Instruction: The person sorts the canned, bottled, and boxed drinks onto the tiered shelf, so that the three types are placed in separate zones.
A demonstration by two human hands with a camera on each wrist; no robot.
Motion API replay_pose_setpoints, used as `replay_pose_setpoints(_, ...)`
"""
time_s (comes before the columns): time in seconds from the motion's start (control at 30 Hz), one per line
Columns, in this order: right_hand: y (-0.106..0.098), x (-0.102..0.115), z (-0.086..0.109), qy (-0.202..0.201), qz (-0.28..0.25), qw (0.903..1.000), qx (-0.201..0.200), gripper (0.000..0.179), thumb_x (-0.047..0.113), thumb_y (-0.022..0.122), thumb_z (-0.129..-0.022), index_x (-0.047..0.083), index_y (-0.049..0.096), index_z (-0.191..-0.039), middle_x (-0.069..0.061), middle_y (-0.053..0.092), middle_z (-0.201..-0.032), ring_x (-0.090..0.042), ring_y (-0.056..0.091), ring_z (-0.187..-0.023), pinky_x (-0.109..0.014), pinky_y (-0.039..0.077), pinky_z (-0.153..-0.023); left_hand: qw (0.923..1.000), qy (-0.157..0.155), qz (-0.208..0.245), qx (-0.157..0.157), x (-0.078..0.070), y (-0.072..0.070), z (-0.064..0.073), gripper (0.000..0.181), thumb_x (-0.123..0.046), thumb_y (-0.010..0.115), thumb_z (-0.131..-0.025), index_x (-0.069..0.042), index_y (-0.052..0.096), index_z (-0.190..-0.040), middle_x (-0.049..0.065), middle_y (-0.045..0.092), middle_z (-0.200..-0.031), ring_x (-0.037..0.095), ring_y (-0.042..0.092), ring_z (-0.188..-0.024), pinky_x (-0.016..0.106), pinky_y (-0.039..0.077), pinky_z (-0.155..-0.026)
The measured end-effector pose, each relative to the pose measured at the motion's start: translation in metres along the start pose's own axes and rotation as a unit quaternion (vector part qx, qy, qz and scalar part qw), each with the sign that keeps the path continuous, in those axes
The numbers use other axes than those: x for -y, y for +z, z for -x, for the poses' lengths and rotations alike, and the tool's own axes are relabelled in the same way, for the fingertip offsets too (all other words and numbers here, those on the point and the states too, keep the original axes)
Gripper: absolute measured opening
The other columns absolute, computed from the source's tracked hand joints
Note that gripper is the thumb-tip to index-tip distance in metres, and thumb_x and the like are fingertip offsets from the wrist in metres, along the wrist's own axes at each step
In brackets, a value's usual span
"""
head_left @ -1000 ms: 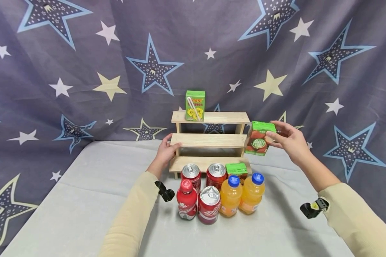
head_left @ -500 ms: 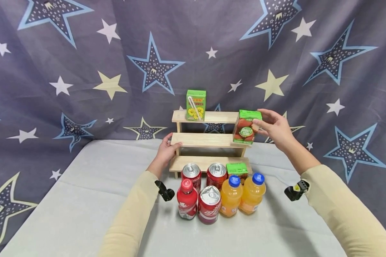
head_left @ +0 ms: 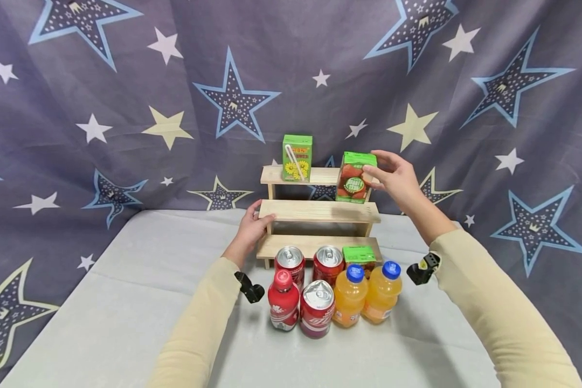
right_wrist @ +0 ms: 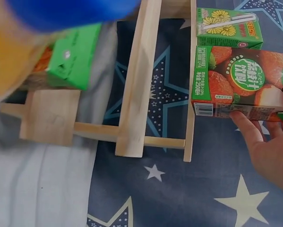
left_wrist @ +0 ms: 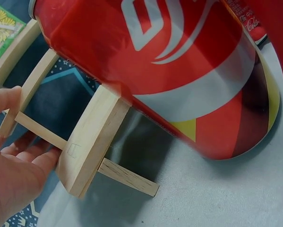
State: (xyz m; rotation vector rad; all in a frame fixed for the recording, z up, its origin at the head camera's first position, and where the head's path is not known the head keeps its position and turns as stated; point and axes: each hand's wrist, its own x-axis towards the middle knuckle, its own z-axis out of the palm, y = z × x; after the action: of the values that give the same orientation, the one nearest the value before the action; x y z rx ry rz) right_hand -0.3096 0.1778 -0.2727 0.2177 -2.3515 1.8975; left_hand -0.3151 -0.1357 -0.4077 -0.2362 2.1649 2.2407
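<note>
My right hand (head_left: pixel 399 178) pinches a green and red litchi juice carton (head_left: pixel 353 180) near its top, fingers along its right side. In the right wrist view the carton (right_wrist: pixel 240 75) stands right at the top board's edge, beside a green chrysanthemum drink carton (right_wrist: pixel 228 27) with a straw. That drink carton (head_left: pixel 298 159) is on the left of the top step in the head view. My left hand (head_left: pixel 250 230) grips the left end of the middle board of a three-step wooden rack (head_left: pixel 320 211). In the left wrist view the thumb lies over the board, fingers (left_wrist: pixel 37 156) behind it.
Before the rack stand red cola cans (head_left: pixel 317 310), a red bottle (head_left: pixel 283 304) and two orange drink bottles (head_left: pixel 349 296) with blue caps. Another green-topped carton (head_left: pixel 359 254) is behind the orange bottles. A star-patterned curtain (head_left: pixel 126 161) hangs close behind the rack.
My right hand has carried the litchi juice carton left and up, from beside the rack to the right part of the top step. My left hand has kept its grip on the rack.
</note>
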Motion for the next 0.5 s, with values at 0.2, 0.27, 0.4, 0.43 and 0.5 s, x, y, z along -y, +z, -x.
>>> replay_pose_setpoints(0.2,0.010,0.007,-0.010,0.000,0.005,0.9999,-0.013,0.057,0.032,0.067,-0.085,0.019,0.047,-0.136,-0.006,0.050,-0.135,-0.014,0.055,-0.112,-0.028,0.056,-0.085,1.0000,0.003,-0.001,-0.005,0.002,-0.001,-0.002,0.071,-0.007,0.059,-0.090,-0.019,0.022,-0.149,0.020,0.048,-0.136,0.031,0.054,-0.115,0.031,0.048,-0.088)
replay_pose_setpoints(0.27,0.013,0.009,-0.013,-0.002,0.003,0.9998,-0.020,0.056,0.031,0.067,-0.085,0.019,0.048,-0.135,-0.005,0.051,-0.133,-0.012,0.055,-0.109,-0.029,0.056,-0.085,1.0000,0.004,-0.001,-0.005,0.002,-0.001,-0.002,0.071,-0.007,0.059,-0.090,-0.019,0.021,-0.149,0.020,0.048,-0.136,0.033,0.053,-0.116,0.030,0.048,-0.086)
replay_pose_setpoints(0.4,0.017,0.011,-0.020,-0.006,-0.007,0.9996,-0.028,0.056,0.028,0.067,-0.086,0.015,0.047,-0.136,-0.002,0.054,-0.125,-0.009,0.056,-0.101,-0.023,0.057,-0.079,1.0000,0.005,-0.006,-0.004,0.001,-0.001,-0.001,0.071,-0.008,0.059,-0.090,-0.019,0.021,-0.149,0.020,0.049,-0.134,0.034,0.054,-0.116,0.024,0.048,-0.075)
replay_pose_setpoints(0.43,0.018,0.012,-0.021,-0.007,-0.011,0.9994,-0.031,0.055,0.027,0.067,-0.086,0.014,0.048,-0.136,-0.002,0.054,-0.124,-0.008,0.056,-0.100,-0.022,0.057,-0.077,1.0000,0.005,-0.005,-0.003,0.001,-0.001,-0.001,0.071,-0.008,0.059,-0.090,-0.019,0.021,-0.149,0.020,0.049,-0.134,0.033,0.054,-0.114,0.023,0.048,-0.073)
replay_pose_setpoints(0.5,0.019,0.012,-0.024,-0.008,-0.015,0.9992,-0.035,0.055,0.025,0.067,-0.086,0.013,0.048,-0.136,-0.001,0.054,-0.122,-0.008,0.056,-0.098,-0.021,0.057,-0.077,1.0000,0.006,-0.004,-0.001,0.001,-0.001,-0.001,0.071,-0.008,0.059,-0.090,-0.018,0.021,-0.149,0.020,0.049,-0.134,0.030,0.056,-0.110,0.021,0.047,-0.070)
